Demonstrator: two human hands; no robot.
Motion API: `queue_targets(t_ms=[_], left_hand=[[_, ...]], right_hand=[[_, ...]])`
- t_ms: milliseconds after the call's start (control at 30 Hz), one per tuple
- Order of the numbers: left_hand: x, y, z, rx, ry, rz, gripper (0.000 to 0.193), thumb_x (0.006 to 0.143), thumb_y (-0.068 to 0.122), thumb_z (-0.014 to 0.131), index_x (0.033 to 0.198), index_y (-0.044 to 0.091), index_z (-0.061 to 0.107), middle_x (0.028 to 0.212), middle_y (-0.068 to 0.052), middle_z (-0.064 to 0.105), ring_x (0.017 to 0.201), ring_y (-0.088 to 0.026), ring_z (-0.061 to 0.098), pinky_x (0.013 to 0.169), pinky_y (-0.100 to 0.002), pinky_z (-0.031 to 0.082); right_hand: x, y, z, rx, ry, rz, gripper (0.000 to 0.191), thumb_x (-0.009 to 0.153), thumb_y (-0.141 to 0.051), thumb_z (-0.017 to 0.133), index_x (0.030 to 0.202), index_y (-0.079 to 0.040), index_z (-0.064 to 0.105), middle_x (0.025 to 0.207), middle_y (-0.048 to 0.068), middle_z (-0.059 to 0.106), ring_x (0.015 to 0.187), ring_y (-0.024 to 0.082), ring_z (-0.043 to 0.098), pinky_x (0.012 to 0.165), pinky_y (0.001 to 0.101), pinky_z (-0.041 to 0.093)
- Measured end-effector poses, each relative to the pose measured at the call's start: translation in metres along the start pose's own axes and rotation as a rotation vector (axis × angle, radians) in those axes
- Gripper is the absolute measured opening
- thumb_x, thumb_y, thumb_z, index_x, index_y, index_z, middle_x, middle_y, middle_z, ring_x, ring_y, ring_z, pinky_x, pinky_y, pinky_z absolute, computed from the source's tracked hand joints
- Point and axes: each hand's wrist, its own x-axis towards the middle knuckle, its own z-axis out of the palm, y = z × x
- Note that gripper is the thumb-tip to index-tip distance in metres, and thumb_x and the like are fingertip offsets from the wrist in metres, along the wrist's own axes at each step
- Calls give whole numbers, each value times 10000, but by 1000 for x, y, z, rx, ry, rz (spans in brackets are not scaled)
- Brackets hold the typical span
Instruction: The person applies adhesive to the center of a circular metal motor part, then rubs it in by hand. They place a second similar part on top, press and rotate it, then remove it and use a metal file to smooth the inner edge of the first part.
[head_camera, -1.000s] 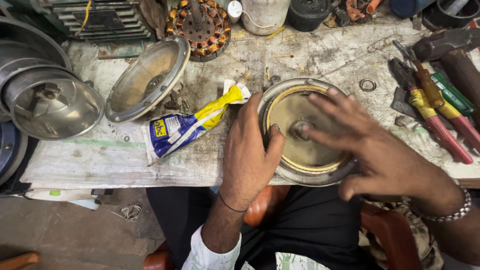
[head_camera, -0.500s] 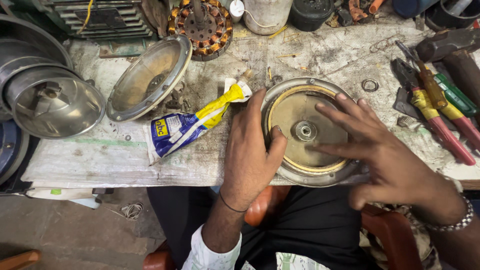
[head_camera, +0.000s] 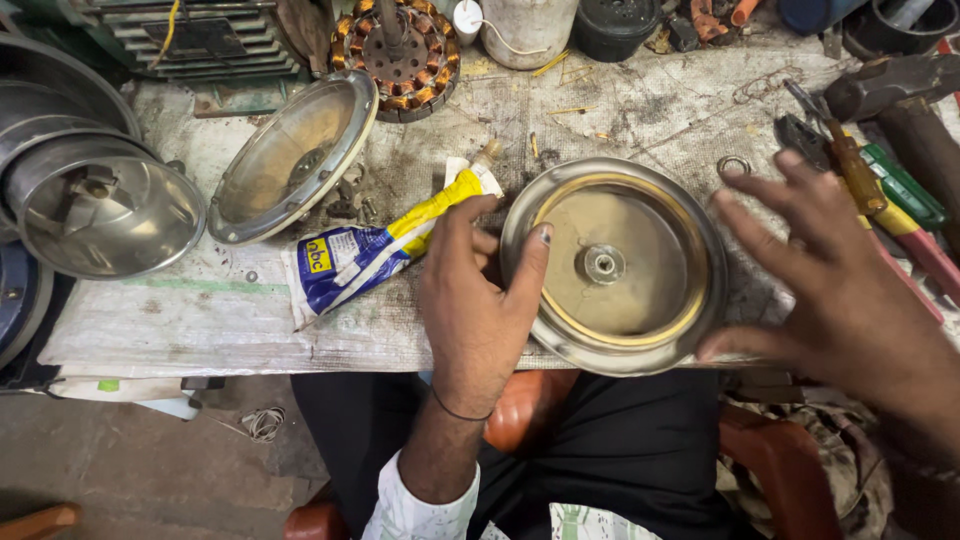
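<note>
A round shallow metal cover (head_camera: 612, 265) with a brass-coloured inside and a small hub in its middle lies at the front edge of the workbench (head_camera: 200, 320). My left hand (head_camera: 478, 300) rests on the bench against the cover's left rim, thumb on the rim. My right hand (head_camera: 830, 270) hovers at the cover's right side with fingers spread, its thumb at the lower right rim, holding nothing. A blue, white and yellow pouch (head_camera: 375, 250) lies just left of my left hand.
A second metal cover (head_camera: 290, 160) leans at the back left, beside stacked metal bowls (head_camera: 90, 200). A copper-wound stator (head_camera: 395, 45) and a white container (head_camera: 525, 30) stand at the back. Screwdrivers and pliers (head_camera: 870, 190) lie at the right. A small ring (head_camera: 733, 165) lies near the cover.
My right hand has drawn back from over the cover's middle to its right side, uncovering the hub. My left hand has stayed at the left rim.
</note>
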Motion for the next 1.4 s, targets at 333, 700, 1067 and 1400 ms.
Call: queue_targets(t_ms=[333,700,1067,1400], left_hand=[[3,-9,10,62,-4,305,566,891,234,761,1355,-16,555,1189,-231,697,1103,-387,702,941,-454,557],[-11,22,-20,74,-24,250,466,875,238,725,1253,-23,650,1138,-223,719,1037,-387,721,880,-454,576],[-8,16,-17,101,-34,282,487,881,240,717,1272,-40,638,1166,-243,701,1071,-408,704,920,-471,560],[-9,17,-17,89,-33,276,499,877,240,715,1277,-46,635,1182,-246,698,1082,-400,707,921,-461,564]], right_hand=[[19,-3,20,226,-168,12,1125,479,-827,741,1335,-112,598,1591,163,338,1542,410,168,1155,685,202],[26,-51,-8,116,-149,-158,1243,584,-950,401,1415,-33,509,1650,205,231,1536,450,99,1153,742,82],[33,-56,-15,-121,-167,-267,1192,625,-996,291,1254,-45,638,1602,186,335,1522,399,188,1150,731,163],[35,-46,-2,116,-152,-202,1183,690,-950,349,1446,-53,505,1639,230,256,1546,420,148,1199,695,106]])
